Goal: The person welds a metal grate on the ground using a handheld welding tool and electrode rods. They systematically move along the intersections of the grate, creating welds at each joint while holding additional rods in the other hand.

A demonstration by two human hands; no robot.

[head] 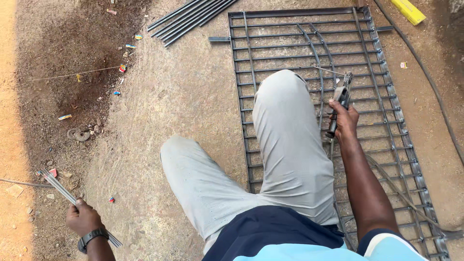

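My right hand (345, 118) grips a welding electrode holder (340, 99) with a thin rod (328, 70) clamped in its jaws, held over a dark metal grille (386, 96) that lies flat on the ground. My left hand (82, 217), with a black wristwatch (92, 238), holds a bundle of grey welding rods (60, 186) low at the left, over the dirt. My legs in grey trousers (285, 140) stretch forward, the right knee above the grille.
Several dark metal bars (186, 19) lie at the top beside the grille. A yellow tool (408, 10) and a black cable (435, 87) run along the right. Coloured scraps (123, 67) and round discs (77, 134) litter the dirt.
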